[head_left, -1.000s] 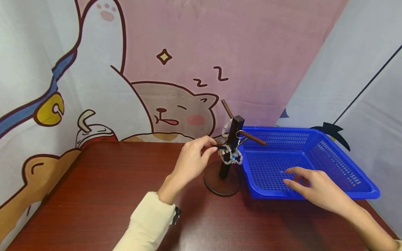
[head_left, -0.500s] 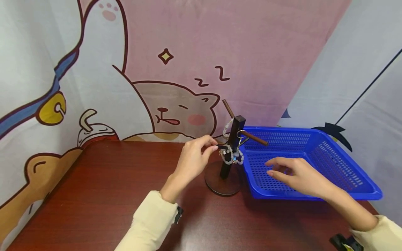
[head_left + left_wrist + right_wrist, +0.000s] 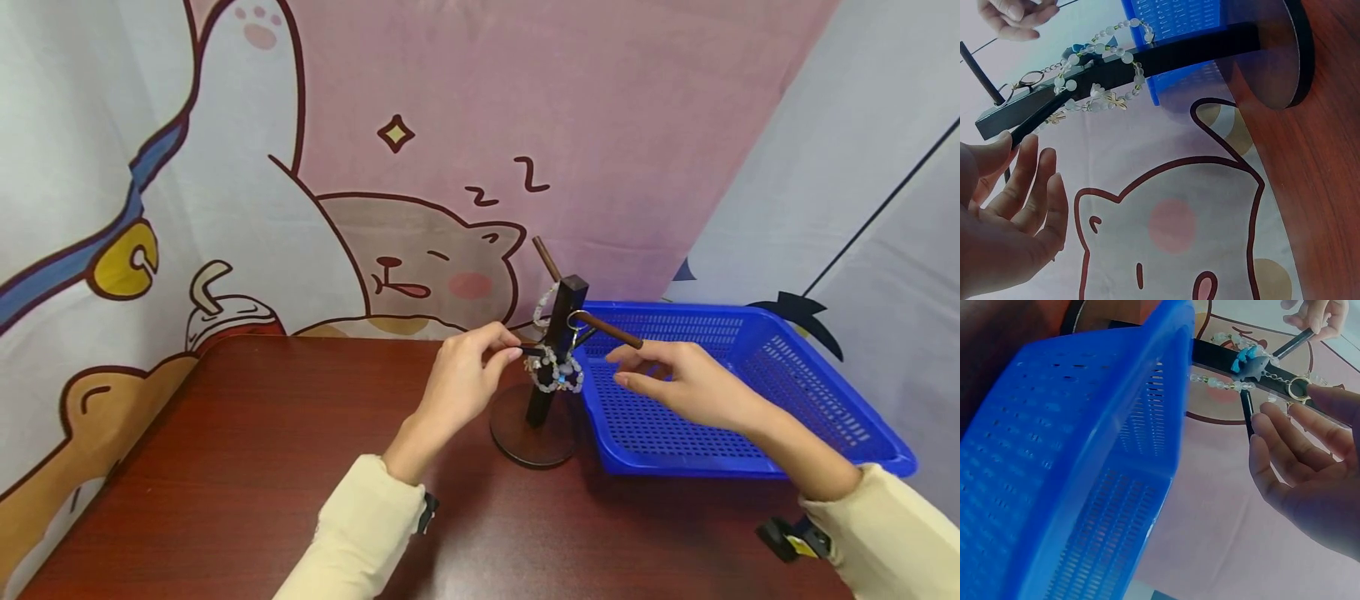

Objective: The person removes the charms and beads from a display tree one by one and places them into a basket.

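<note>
A dark wooden rack with a square post [image 3: 564, 321] stands on its round base [image 3: 525, 450] in the head view. My left hand [image 3: 467, 379] pinches the tip of its left peg [image 3: 1036, 120] between thumb and fingers. On that peg hangs a clear beaded bracelet [image 3: 1139, 79]. A keychain with a gold ring [image 3: 1299, 389] and a blue-grey charm [image 3: 1251, 366] hangs from the peg [image 3: 611, 330] nearest my right hand [image 3: 686, 383]. The right fingers are loosely bent, with the thumb right beside the ring in the right wrist view. Another beaded bracelet [image 3: 542, 310] hangs behind the post.
A blue plastic basket [image 3: 873, 458] with perforated walls stands right of the rack, under my right hand. The reddish-brown table [image 3: 262, 467] stretches out to the left. A cartoon-printed curtain [image 3: 637, 125] hangs behind.
My right hand has moved left and a little up, from over the basket to beside the keychain. The left hand keeps its hold on the peg.
</note>
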Available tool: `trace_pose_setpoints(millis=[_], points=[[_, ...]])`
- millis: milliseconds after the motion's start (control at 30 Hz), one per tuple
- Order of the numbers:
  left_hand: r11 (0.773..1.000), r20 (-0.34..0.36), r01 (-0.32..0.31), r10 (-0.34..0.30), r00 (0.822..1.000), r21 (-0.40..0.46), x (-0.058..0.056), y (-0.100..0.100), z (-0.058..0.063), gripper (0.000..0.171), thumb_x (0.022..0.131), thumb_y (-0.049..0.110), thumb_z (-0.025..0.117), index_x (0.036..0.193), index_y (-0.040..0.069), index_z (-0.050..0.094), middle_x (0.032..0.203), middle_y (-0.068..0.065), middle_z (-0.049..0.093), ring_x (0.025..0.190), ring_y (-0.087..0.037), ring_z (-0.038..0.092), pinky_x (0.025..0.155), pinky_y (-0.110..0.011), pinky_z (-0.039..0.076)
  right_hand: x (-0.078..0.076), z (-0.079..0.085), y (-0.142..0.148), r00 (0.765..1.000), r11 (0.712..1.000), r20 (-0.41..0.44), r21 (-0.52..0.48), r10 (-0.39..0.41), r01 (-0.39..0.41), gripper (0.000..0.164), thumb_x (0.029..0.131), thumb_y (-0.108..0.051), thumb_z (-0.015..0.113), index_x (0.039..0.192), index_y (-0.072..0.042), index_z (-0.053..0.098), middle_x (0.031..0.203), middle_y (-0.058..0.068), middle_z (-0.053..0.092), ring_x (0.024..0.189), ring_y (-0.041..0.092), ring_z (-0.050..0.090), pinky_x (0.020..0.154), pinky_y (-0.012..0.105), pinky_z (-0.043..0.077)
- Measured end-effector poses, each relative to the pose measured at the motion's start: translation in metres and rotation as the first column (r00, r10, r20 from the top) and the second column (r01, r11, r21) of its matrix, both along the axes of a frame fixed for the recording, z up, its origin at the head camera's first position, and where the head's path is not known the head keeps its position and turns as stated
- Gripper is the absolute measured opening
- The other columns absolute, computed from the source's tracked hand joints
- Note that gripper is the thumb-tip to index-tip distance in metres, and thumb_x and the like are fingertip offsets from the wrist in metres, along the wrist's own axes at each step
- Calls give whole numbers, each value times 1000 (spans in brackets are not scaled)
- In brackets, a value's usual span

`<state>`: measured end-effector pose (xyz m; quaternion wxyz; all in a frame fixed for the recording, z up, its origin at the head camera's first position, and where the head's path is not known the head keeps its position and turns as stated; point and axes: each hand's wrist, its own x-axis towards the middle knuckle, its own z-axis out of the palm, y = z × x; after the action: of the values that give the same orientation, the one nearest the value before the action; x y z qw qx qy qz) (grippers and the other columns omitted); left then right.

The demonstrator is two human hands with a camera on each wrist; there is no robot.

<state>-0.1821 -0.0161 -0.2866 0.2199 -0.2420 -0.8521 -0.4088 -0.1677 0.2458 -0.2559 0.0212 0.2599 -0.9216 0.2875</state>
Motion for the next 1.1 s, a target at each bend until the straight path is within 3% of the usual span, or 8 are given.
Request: trace_pose_setpoints(millis=[267,567,867,1100], points=[[1000,17,-4,4,1000,5,0,0,0,4,85,13,64,86,10,66,80,0,68,70,-15,60,65,-33,44,-15,12,-9,1000,999,-6,-34,1,-1,17,89,-13,59,104,-6,64,89,4,64,70,10,58,59,26,44],[1000,22,-1,1,1000,-1,1,0,0,4,86,14,63,86,10,66,76,2,67,63,-13,55,62,-31,42,-29,22,-17,997,991,-60,-119,47,-53,19,86,7,54,99,-2,65,84,6,66,68,10,61,60,25,49],[1000,35,-7,7,999,1,2,0,0,4,85,14,63,87,11,66,73,3,66,61,-12,55,62,-31,42,-34,24,-24,992,983,-98,-154,84,-98,18,84,8,56,95,-3,65,76,2,63,64,9,58,59,23,47],[1000,39,-7,7,999,2,3,1,1,4,86,14,63,86,10,65,70,3,64,59,-11,53,60,-30,41,-37,20,-28,989,970,-99,-209,107,-125,23,79,16,52,92,0,63,77,6,64,63,8,59,58,24,48]])
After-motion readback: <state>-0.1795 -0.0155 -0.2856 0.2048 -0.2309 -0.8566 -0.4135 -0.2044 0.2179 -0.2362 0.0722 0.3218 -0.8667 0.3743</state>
